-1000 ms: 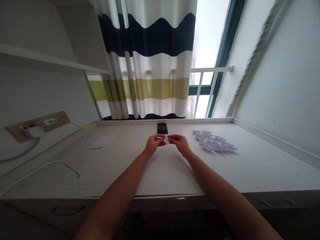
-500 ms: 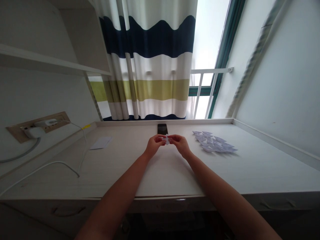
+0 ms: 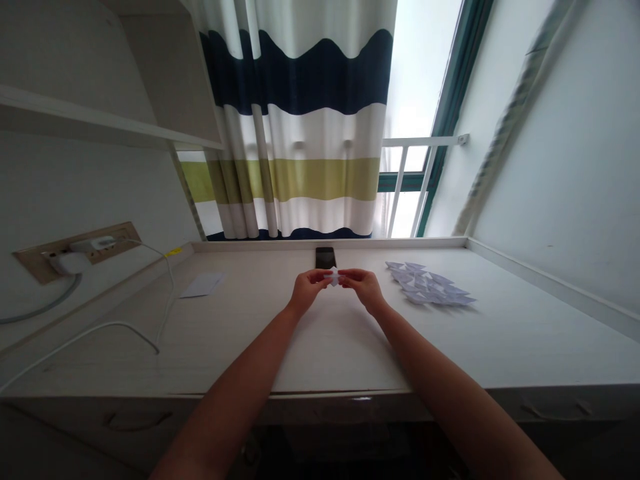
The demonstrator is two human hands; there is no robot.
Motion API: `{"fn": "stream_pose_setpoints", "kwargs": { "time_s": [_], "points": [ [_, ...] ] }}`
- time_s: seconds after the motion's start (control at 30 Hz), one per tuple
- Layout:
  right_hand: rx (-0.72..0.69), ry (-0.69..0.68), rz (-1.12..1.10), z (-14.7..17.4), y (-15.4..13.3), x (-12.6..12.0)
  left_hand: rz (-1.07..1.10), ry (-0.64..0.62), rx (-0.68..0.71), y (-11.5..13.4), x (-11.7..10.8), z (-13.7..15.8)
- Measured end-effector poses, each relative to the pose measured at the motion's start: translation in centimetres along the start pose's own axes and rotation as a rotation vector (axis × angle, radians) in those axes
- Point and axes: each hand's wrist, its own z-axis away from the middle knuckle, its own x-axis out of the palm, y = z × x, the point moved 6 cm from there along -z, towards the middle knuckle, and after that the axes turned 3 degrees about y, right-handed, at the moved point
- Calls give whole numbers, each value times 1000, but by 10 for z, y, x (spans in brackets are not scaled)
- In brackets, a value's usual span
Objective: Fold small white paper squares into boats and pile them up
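Note:
A small piece of folded white paper (image 3: 335,277) is held above the middle of the desk, between my two hands. My left hand (image 3: 309,289) pinches its left side with thumb and fingers. From the right, my right hand (image 3: 365,287) grips the opposite side in the same way. The fingertips cover parts of the paper, so its exact folds are hard to make out. Just behind it lies a dark phone (image 3: 325,258). To the right, several folded white paper pieces (image 3: 430,285) lie in overlapping rows.
A stack of flat white paper (image 3: 202,285) lies on the left of the white desk (image 3: 260,333). A white cable (image 3: 169,293) runs from the wall socket (image 3: 77,250) over the desk's left side. Raised edging borders the back, below a striped curtain (image 3: 320,133).
My right hand's fingers have shifted slightly on the folded paper, and more of the paper's middle shows between the fingertips. Both arms stay nearly in place.

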Motion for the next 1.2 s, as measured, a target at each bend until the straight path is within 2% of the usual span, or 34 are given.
{"fn": "stream_pose_setpoints", "kwargs": {
  "time_s": [0.43, 0.8, 1.2],
  "points": [
    [-50, -10, 37, 2, -4, 2, 6, 29, 8, 1, 0, -1],
    [-166, 49, 254, -2, -3, -2, -174, 15, 140, 2, -4, 0],
    [-234, 68, 357, -1, -6, -1, -193, 23, 146, -3, -3, -3]
  ]
}}
